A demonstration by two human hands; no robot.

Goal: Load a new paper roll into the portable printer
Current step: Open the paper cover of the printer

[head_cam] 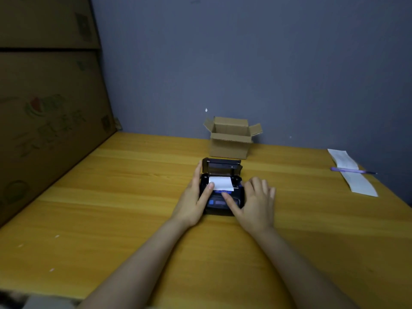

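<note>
A small black portable printer [219,202] sits on the wooden table [124,197], its lid [221,167] standing open at the back. White paper [221,183] lies in the open bay, its end drawn forward over the front. My left hand [192,198] wraps the printer's left side, thumb pressing the paper's left corner. My right hand [255,201] rests against the printer's right side, its thumb lying across the front panel below the paper.
A small open cardboard box [230,139] stands just behind the printer against the grey wall. A white paper strip [354,175] with a purple pen [350,170] across it lies at the far right. Large cardboard boxes [44,108] wall off the left.
</note>
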